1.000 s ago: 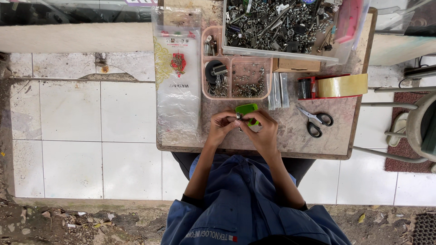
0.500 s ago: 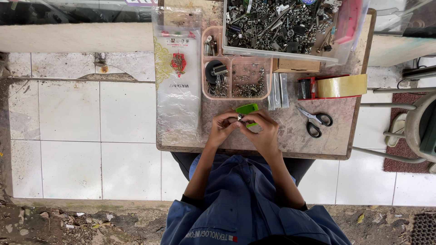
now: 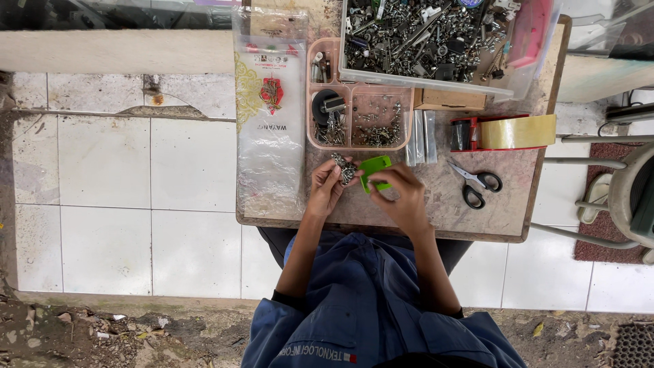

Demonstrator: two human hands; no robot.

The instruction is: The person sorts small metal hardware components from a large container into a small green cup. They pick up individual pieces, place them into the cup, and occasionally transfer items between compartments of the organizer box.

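My left hand [image 3: 327, 187] is closed around a small bundle of metal screws [image 3: 345, 168] held above the wooden table [image 3: 504, 215]. My right hand [image 3: 400, 194] pinches a small bright green plastic piece [image 3: 375, 170] right beside the screws. Both hands meet near the table's middle, just below a pink divided tray [image 3: 359, 112] holding screws and small metal parts.
A clear bin of mixed metal hardware [image 3: 429, 37] sits at the table's far side. A stack of clear plastic bags [image 3: 269, 123] lies left. A tape dispenser with a wide roll [image 3: 507, 131] and black-handled scissors [image 3: 477, 184] lie right. White floor tiles surround the table; a stool [image 3: 630, 194] stands right.
My left hand has opened slightly and lifted, so the bundle of screws now shows between its fingers. My right hand stays on the green piece.
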